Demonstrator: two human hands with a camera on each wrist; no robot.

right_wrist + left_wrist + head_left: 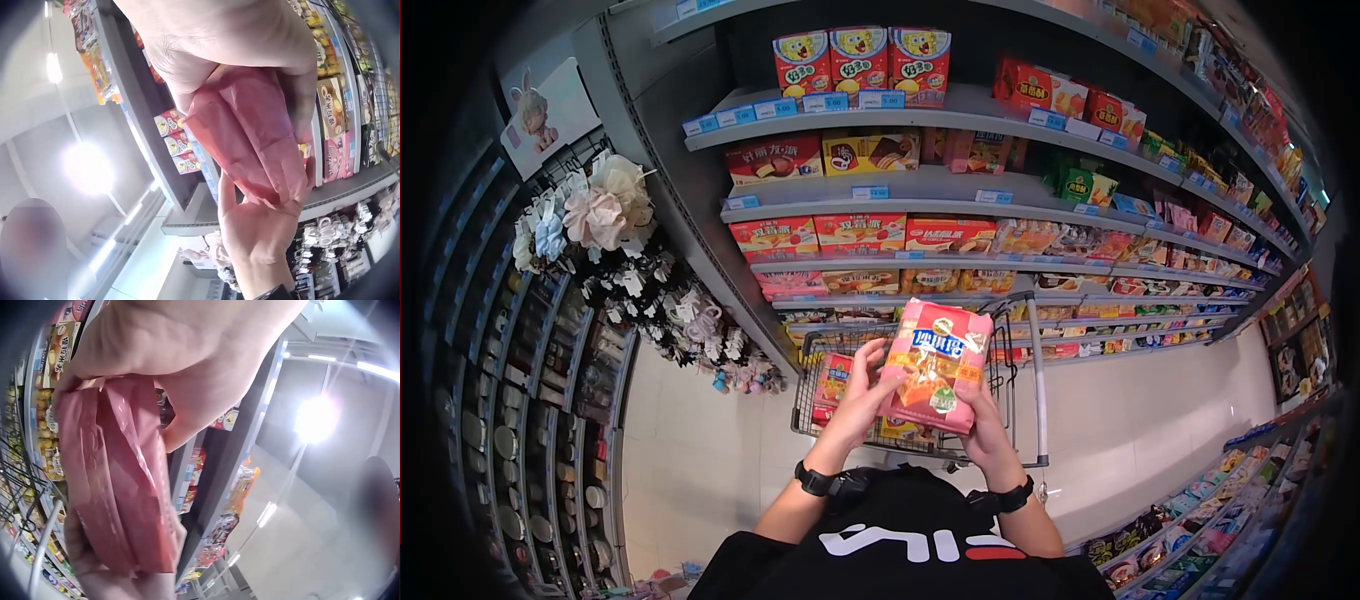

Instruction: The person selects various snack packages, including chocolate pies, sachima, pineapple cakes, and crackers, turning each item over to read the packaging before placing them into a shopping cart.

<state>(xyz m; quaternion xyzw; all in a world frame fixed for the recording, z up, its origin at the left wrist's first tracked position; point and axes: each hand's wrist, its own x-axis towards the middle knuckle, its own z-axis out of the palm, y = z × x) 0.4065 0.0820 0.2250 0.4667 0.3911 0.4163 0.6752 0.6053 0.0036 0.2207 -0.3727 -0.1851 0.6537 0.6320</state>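
Note:
In the head view both hands hold up a pink snack bag with a blue label that appears to read sachima, its printed front facing up. My left hand grips its left side, thumb over the front. The right hand holds the lower right corner. Both wrist views show the bag's plain pink underside with a long seam, a hand at either end. Beneath the bag stands a wire shopping cart, with a similar red package and a yellow one inside.
Shelves of boxed snacks with blue price tags rise ahead and run off to the right. Hair scrunchies hang on a rack at left. The cart's handle is on the right, above the tiled floor. More snack shelves stand at lower right.

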